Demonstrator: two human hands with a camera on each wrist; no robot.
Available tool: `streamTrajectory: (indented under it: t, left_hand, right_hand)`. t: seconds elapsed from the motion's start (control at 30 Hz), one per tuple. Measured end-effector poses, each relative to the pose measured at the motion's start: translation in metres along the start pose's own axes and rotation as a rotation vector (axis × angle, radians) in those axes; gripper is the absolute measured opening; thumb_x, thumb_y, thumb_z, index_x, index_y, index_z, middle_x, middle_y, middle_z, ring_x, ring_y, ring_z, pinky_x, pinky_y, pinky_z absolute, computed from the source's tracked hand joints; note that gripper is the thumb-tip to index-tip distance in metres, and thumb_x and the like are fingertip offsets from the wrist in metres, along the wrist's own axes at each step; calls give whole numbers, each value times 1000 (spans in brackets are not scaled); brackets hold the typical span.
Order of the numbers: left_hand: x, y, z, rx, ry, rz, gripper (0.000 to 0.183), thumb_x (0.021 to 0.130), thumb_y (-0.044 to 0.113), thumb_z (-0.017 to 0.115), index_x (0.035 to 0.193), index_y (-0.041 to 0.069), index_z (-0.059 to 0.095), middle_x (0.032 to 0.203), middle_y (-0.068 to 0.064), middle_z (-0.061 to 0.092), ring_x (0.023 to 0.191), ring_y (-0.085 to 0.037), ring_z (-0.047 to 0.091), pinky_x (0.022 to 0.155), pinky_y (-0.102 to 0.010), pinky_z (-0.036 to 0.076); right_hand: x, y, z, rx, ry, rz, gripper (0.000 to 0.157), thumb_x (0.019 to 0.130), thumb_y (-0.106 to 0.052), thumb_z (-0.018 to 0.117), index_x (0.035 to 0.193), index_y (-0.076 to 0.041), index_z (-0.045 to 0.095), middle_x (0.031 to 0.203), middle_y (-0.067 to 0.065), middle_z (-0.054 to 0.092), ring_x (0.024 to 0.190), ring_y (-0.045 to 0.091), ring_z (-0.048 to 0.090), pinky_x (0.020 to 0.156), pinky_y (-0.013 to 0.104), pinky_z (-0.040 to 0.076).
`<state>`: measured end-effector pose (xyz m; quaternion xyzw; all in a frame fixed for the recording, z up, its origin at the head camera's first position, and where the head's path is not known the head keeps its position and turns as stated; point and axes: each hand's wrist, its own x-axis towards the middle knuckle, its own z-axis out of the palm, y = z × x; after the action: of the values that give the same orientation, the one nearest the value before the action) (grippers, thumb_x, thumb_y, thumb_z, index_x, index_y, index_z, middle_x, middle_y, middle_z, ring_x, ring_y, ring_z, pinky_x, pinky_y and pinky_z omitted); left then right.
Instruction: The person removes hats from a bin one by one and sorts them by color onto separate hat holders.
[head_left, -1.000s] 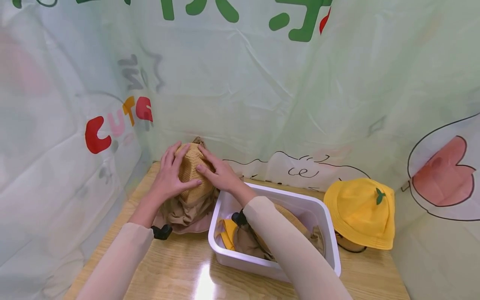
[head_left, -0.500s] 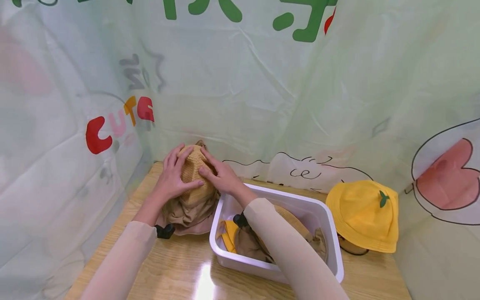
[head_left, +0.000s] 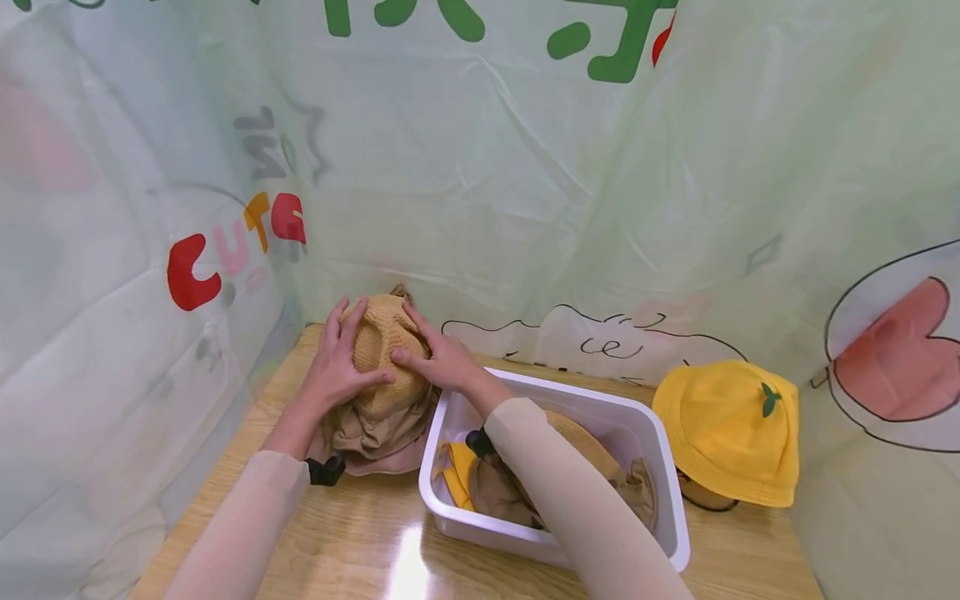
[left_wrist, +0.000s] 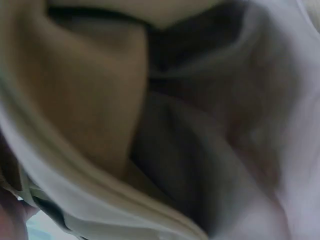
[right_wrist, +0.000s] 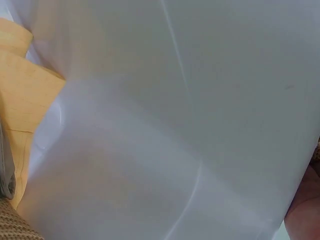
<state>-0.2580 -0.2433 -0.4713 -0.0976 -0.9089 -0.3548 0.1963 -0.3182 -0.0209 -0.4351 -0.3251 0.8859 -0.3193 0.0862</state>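
A hat (head_left: 397, 392) with a tan woven crown and a brown cloth brim stands at the table's back left corner. What lies under it is hidden. My left hand (head_left: 332, 367) rests on the left side of the crown, fingers spread and thumb across the front. On the right side, my right hand (head_left: 442, 358) touches the crown with forefinger and thumb; its other fingers are mostly hidden. A dent shows in the weave between the hands. Blurred folds of the brim (left_wrist: 90, 95) fill the left wrist view.
A white plastic bin (head_left: 517, 537) beside the hat holds yellow cloth (head_left: 459, 479) and another tan woven hat (head_left: 581, 437), partly under my right forearm. A yellow bucket hat (head_left: 731, 433) with a green sprout sits right of the bin. Printed curtains (head_left: 480, 208) enclose the wooden table (head_left: 337, 542).
My left hand's fingers have shifted slightly left and down on the crown, baring more of the weave. The crown sits a little lower. My right hand stays nearly in place.
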Motion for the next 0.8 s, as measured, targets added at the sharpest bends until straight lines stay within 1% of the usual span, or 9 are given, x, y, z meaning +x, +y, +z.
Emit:
streamTrajectory:
  t: [0.1, 0.23, 0.4, 0.5, 0.57, 0.63, 0.7, 0.77, 0.8]
  left_hand:
    - [-5, -9, 6, -58, 4, -29, 126, 62, 82, 72, 161, 37, 9, 161, -22, 14, 143, -47, 25, 106, -69, 32]
    - [-11, -19, 11, -100, 18, -64, 129, 61, 74, 81, 161, 36, 8, 158, -20, 21, 140, -44, 32, 107, -66, 34]
    - [-14, -26, 13, -80, 18, -64, 129, 62, 68, 84, 160, 39, 6, 159, -18, 22, 139, -45, 34, 106, -65, 35]
    - [-15, -29, 11, -63, 2, -54, 129, 63, 72, 81, 161, 37, 5, 159, -18, 22, 140, -44, 34, 107, -65, 34]
    - [-15, -28, 8, -59, -15, -37, 128, 63, 77, 77, 161, 35, 5, 160, -19, 22, 142, -44, 31, 109, -64, 33]
    - [-13, -24, 3, -54, -24, -18, 127, 64, 81, 72, 161, 33, 6, 162, -18, 20, 145, -44, 27, 111, -64, 30]
    - [-11, -17, -2, -47, -19, 2, 124, 65, 81, 71, 161, 32, 9, 164, -17, 16, 147, -44, 23, 112, -66, 27]
    - [-7, -9, -6, -24, -2, 20, 119, 68, 77, 73, 161, 31, 14, 165, -15, 13, 148, -43, 20, 111, -68, 26]
    - [-4, -6, -7, -7, 4, 28, 116, 70, 74, 74, 161, 31, 15, 166, -14, 11, 148, -44, 19, 110, -69, 27]
  right_hand:
    - [0, 0, -1, -23, -19, 30, 84, 90, -72, 50, 156, -52, 2, 159, 9, 37, 135, 43, 47, 109, 53, 40]
    - [1, -1, -2, -54, -50, 44, 89, 90, -67, 57, 157, -50, 1, 156, 13, 40, 133, 44, 48, 108, 52, 42]
    - [2, -2, -1, -87, -72, 57, 95, 88, -64, 63, 158, -48, 0, 154, 15, 43, 132, 44, 50, 107, 51, 43]
    - [2, -3, -1, -107, -78, 56, 98, 87, -63, 64, 159, -45, -1, 152, 18, 46, 130, 43, 51, 107, 49, 44]
    - [1, -3, -3, -109, -64, 44, 100, 87, -61, 67, 160, -41, 1, 151, 17, 47, 131, 41, 52, 107, 48, 43]
    - [0, -4, -5, -104, -33, 17, 103, 86, -58, 70, 161, -36, 2, 154, 14, 44, 135, 37, 48, 110, 48, 41]
    - [-1, -5, -7, -100, 5, -24, 107, 85, -55, 73, 161, -35, 1, 159, 11, 37, 141, 34, 41, 113, 49, 37]
    - [-1, -6, -8, -95, 29, -74, 111, 83, -53, 76, 161, -36, -1, 163, 9, 28, 148, 32, 31, 116, 50, 33]
    - [0, -7, -8, -94, 34, -100, 112, 82, -52, 78, 161, -36, -1, 164, 11, 24, 149, 32, 26, 116, 52, 32]
